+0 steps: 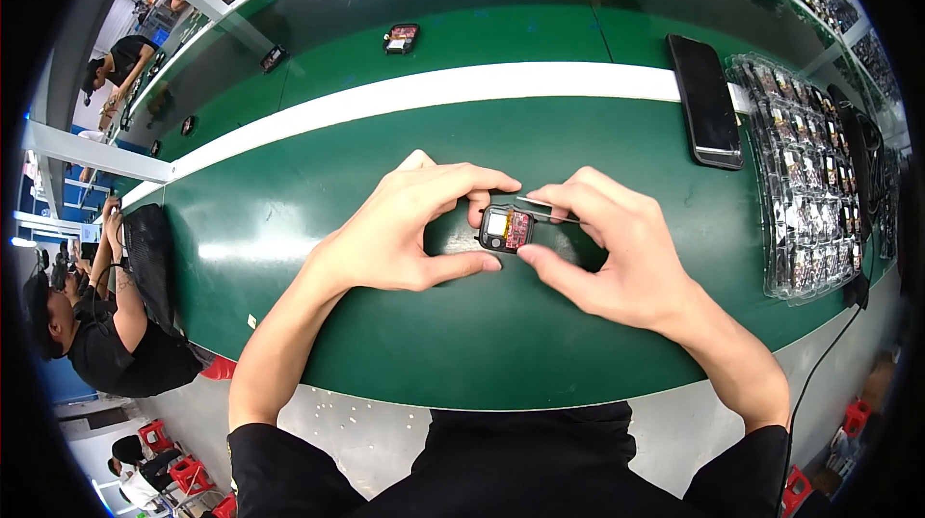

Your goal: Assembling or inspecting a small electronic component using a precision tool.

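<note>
Over the green table I have a small black square device casing (506, 229), its inside showing a red circuit board and a pale rectangular part. My left hand (409, 219) is curled round its left side, fingers at the upper left and thumb at the lower edge. My right hand (617, 243) has a thin metal tool (551, 209), which looks like tweezers, between its fingers, pointing toward the casing's upper right corner. The right thumb rests by the casing's lower right corner. Whether the tool's tip touches the board is too small to tell.
A black phone (708, 102) lies at the right across the white strip (472, 84). Beside it stand clear plastic trays (805, 181) filled with small parts. Beyond the strip, a similar device (401, 38) sits on the green belt. A co-worker (125, 325) sits at the left.
</note>
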Demonstrator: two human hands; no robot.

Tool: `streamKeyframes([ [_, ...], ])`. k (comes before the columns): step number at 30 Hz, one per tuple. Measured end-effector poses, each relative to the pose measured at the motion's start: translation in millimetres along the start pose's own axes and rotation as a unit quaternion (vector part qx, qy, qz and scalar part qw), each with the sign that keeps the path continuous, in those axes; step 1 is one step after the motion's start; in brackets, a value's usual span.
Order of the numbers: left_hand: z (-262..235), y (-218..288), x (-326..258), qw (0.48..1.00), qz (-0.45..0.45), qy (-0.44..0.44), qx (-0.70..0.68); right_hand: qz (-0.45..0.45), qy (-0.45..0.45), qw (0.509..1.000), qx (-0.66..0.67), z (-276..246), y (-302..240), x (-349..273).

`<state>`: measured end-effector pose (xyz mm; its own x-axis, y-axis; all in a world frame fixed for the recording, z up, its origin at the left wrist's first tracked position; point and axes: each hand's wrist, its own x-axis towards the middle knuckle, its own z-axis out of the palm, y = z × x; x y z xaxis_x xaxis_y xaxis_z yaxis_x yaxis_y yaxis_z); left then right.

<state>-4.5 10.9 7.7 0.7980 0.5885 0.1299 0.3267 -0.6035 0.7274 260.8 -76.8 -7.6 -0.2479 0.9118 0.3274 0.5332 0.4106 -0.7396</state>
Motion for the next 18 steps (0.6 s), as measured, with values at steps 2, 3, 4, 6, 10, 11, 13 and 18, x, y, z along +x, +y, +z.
streamKeyframes([
  [2, 1, -6, -3, 1.0, -0.01, -0.007, -0.007, -0.026, -0.006, 0.999, -0.046, 4, -1, 0],
  [3, -1, -4, -2, 1.0, -0.01, -0.017, -0.01, -0.012, -0.028, 0.997, -0.067, 2, -5, 0],
  [4, -3, -2, -1, 1.0, -0.01, -0.026, -0.012, -0.016, -0.019, 0.997, -0.073, 2, -5, 0],
  [6, -6, 0, -1, 0.999, -0.018, -0.037, -0.036, -0.029, -0.025, 0.997, -0.064, 5, 1, -2],
  [10, -4, 4, 7, 0.998, -0.004, -0.03, -0.058, -0.028, -0.014, 0.998, -0.056, -3, 0, -8],
  [11, -2, 1, 11, 0.994, -0.008, -0.018, -0.106, -0.023, -0.014, 0.997, -0.069, -8, -3, -11],
  [13, -3, -3, 17, 0.991, -0.03, 0.013, -0.129, -0.04, 0.002, 0.995, -0.087, -16, -3, -15],
  [18, -31, -42, 31, 0.982, 0.007, 0.173, 0.07, -0.035, 0.052, 0.99, -0.13, -72, -23, -41],
])
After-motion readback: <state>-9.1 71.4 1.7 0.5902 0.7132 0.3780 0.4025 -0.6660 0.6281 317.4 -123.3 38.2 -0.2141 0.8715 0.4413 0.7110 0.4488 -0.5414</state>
